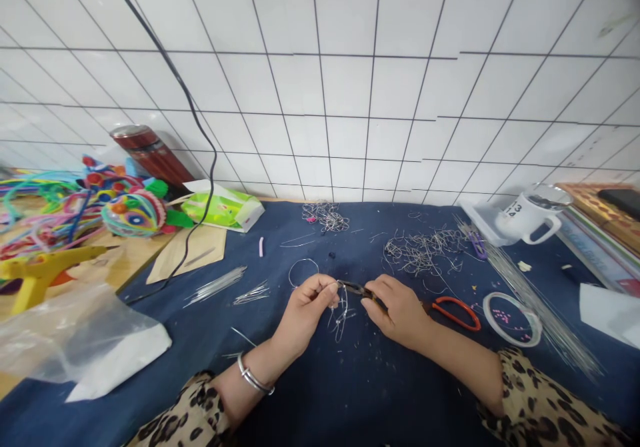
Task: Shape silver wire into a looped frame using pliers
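Observation:
Near the middle of the dark blue cloth, my left hand [311,307] pinches a thin bent wire piece [341,317] between thumb and fingers. Loops of that wire dangle below the fingertips. My right hand [395,307] is wrapped round a pair of pliers [354,288], whose dark jaws point left and meet the wire beside my left fingertips. Whether the jaws are closed on the wire is too small to make out. A round wire loop [303,272] lies just behind my left hand. To the right of my right hand rests a red-handled tool [456,312], partly hidden by the wrist.
Tangled wire [425,248] and straight wires [545,314] lie on the right, near a white ring dish [513,319] with pink beads and a white mug [530,214]. Cut wire bundles [217,284], a yellow glue gun [45,270] and a plastic bag [90,340] are left. A black cable [193,107] hangs down.

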Available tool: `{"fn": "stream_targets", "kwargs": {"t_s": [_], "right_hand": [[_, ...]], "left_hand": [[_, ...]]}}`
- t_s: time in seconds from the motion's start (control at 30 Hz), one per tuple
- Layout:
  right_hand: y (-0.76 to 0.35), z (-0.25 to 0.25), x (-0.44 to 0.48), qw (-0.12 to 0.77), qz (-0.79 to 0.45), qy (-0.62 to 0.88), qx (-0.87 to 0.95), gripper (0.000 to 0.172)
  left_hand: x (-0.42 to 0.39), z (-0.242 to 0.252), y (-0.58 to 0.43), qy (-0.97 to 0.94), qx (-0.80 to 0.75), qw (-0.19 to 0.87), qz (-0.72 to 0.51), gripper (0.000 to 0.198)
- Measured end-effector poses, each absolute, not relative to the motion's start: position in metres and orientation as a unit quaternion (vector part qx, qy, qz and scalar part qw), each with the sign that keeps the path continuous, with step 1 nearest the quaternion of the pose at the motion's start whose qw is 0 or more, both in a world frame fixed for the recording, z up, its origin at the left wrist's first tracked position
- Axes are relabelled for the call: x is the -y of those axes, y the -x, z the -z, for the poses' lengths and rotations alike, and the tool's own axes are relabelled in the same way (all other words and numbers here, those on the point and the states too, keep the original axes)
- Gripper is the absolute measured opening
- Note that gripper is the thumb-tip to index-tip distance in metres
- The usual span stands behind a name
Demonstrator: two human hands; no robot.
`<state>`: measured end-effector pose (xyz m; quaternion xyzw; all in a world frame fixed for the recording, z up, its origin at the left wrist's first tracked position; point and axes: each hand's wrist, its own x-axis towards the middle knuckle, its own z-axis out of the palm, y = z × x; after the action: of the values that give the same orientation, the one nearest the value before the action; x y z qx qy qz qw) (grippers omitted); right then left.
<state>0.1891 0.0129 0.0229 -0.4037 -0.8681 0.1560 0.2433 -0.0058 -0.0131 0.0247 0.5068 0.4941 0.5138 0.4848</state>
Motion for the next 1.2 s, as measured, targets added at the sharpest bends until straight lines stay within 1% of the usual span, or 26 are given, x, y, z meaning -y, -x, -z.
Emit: {"fn": "stream_targets", "kwargs": {"t_s": [0.3, 0.7, 0.77, 0.8, 0.9, 0.97, 1.03, 1.2], "right_hand": [[-0.1873, -0.0221, -0.0106, 0.231, -0.146, 0.408, 0.871, 0.025], [-0.1863, -0.0223, -0.0111, 0.217, -0.152, 0.403, 0.876, 0.026], [-0.1862, -0.0231, -0.0114, 0.217, -0.154, 0.405, 0.875, 0.025], [-0.1862, -0.0231, -0.0119, 0.219, -0.155, 0.407, 0.873, 0.024], [-0.1871, -0.0212, -0.0143, 0.232, -0.155, 0.417, 0.865, 0.023], [-0.1879, -0.019, -0.0162, 0.245, -0.153, 0.422, 0.859, 0.022], [-0.1887, -0.017, -0.0177, 0.253, -0.151, 0.422, 0.857, 0.021], [-0.1903, -0.0162, -0.0198, 0.254, -0.154, 0.419, 0.858, 0.021]], "left_hand": [[0.0146, -0.02, 0.0075, -0.55, -0.517, 0.435, -0.491, 0.02], [0.0146, -0.0222, 0.0105, -0.567, -0.503, 0.452, -0.471, 0.017], [0.0149, -0.0229, 0.0089, -0.534, -0.486, 0.488, -0.49, 0.016], [0.0151, -0.0235, 0.0078, -0.506, -0.471, 0.523, -0.498, 0.015], [0.0156, -0.0253, 0.0048, -0.396, -0.4, 0.66, -0.497, 0.014], [0.0155, -0.0253, 0.0041, -0.342, -0.353, 0.728, -0.479, 0.015], [0.0149, -0.0237, 0.0047, -0.312, -0.326, 0.76, -0.468, 0.014], [0.0124, -0.0171, 0.008, -0.262, -0.3, 0.79, -0.466, 0.008]]}}
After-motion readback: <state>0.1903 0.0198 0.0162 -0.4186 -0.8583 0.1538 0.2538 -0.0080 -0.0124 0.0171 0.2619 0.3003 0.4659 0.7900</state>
